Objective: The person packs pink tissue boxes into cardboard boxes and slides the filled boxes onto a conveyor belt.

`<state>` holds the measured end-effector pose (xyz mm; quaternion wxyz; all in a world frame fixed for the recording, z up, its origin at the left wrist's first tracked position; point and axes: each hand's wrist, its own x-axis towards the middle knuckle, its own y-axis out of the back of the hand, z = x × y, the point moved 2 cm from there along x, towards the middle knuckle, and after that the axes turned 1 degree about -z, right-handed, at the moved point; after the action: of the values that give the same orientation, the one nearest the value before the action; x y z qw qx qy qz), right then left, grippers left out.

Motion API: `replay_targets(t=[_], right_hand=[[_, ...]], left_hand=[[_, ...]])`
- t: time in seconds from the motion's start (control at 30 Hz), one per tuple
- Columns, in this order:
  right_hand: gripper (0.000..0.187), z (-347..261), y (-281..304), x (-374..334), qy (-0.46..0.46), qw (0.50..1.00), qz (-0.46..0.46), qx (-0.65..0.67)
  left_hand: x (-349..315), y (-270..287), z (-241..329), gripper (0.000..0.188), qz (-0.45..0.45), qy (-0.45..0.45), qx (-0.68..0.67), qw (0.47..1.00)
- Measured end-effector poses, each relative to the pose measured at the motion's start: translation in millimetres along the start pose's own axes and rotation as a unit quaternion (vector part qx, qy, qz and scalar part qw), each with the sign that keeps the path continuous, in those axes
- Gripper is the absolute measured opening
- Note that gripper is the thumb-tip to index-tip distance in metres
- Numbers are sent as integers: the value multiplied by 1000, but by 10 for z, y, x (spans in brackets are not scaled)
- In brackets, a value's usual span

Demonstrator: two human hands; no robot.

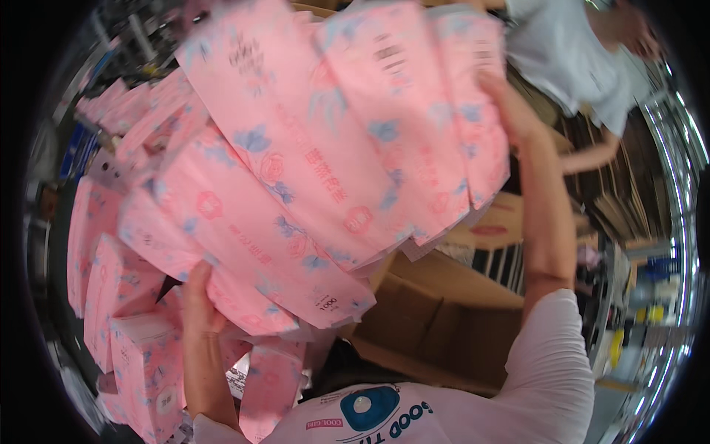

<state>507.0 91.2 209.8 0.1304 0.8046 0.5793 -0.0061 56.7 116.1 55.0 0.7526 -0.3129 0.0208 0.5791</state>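
A fanned row of several pink tissue packs (296,163), printed with blue and rose flowers, is held up between my two hands. My left hand (200,303) presses on the lower left end of the row, its thumb up along the outer pack and its other fingers hidden. At the upper right end, my right hand (510,111) is clasped round the last pack, fingertips partly out of sight. The packs lie side by side, tilted and overlapping, slightly blurred. Below and right of them, an open cardboard box (473,340) shows its bare brown inside.
More pink packs (148,370) are piled at the left, some standing on end, reaching toward the far left. Another person in a white shirt (569,59) is at the far right. Stacked flat cardboard (621,185) stands on the right side.
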Motion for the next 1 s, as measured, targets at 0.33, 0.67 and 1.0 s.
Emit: replay_targets(t=[0.33, 0.67, 1.0], right_hand=[[78, 2418, 1153, -5415, -166, 908, 347, 167], [87, 3673, 553, -5328, -269, 881, 340, -189], [95, 4907, 444, -3481, -392, 855, 90, -329]], left_hand=[[-705, -1603, -1157, 35, -499, -61, 414, 759], [-771, -1193, -3086, 77, -339, 141, 521, 770], [-35, -1870, -4332, 93, -475, -164, 760, 412]])
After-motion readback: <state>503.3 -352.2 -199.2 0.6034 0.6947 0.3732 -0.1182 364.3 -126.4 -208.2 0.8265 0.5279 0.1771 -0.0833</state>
